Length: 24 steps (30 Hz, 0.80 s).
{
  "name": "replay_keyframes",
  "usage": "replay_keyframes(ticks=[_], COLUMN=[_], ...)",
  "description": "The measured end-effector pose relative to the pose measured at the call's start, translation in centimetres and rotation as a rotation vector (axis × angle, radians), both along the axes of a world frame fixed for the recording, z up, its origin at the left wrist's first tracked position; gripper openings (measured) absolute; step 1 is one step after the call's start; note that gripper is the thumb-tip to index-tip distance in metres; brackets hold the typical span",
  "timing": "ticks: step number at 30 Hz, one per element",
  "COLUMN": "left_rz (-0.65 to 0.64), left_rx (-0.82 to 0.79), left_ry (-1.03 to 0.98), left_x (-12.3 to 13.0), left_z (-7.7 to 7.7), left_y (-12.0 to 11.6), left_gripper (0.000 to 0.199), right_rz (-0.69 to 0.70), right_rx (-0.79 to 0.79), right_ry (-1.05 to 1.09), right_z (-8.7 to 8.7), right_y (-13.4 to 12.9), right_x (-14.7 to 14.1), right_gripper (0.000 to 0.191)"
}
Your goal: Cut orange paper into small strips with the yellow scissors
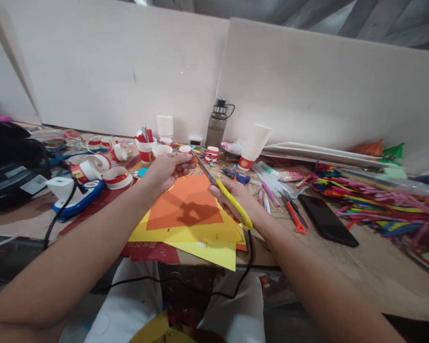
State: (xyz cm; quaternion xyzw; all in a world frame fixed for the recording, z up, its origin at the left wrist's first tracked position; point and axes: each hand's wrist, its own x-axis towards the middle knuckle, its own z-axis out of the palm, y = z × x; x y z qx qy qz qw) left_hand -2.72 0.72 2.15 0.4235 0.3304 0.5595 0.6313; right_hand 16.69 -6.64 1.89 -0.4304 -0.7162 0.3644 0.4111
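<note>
"Head view, entry one: what did the right hand [248, 197] have?"

"Scissors [236, 202], one pair, yellow-handled, clasped firmly. The handles lay within the grip, along the palm; the metal blades [204, 167] projected beyond it, slanting up toward the left hand [164, 171]."

"Entry two: and that left hand?"

"Its fingers were drawn together in a pinch, tips right beside the blade ends. From where I stood, I could not tell whether anything small sat between them."

"Entry three: below the grip?"

"One orange sheet [164, 209], bearing a shadow of the hands, lay on top of yellow sheets [139, 233]. Both hands were raised above the paper."

"Entry four: to the right?"

"One purple pen [270, 194], one cutter [296, 216] with an orange-red handle, and, farther off, one dark phone [329, 221], lying flat."

"Entry five: behind?"

"One tilted stack of paper cups [257, 140] and one grey bottle [215, 131], which stood upright near the white panels [110, 62]."
</note>
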Motion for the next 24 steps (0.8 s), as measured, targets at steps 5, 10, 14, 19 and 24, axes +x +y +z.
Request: replay_keyframes(ticks=[5, 10, 14, 19, 24], left_rz=[0.001, 0.000, -0.021, 0.017, 0.014], left_rx=[-0.002, 0.004, 0.046, 0.137, 0.180], left_ry=[0.004, -0.001, 0.030, 0.129, 0.201], left_x=[0.0, 0.0, 0.0, -0.2, -0.2], left_z=[-0.1, -0.2, -0.3, -0.9, -1.5], left_y=[0.1, 0.2, 0.2, 0.8, 1.1], left_gripper=[0.009, 0.011, 0.015, 0.020, 0.022], right_rz=[0.042, -0.019, -0.114, -0.145, 0.019], right_rx=[-0.123, -0.226, -0.127, 0.033, 0.025], right_ry=[-0.081, -0.110, -0.376, -0.768, -0.935], right_z=[0.0, -0.2, -0.2, -0.1, 0.6], right_y=[-0.2, -0.1, 0.7, 0.6, -0.2], right_x=[0.1, 0.2, 0.7, 1.2, 1.7], right_gripper=[0.039, 0.037, 0.034, 0.025, 0.032])
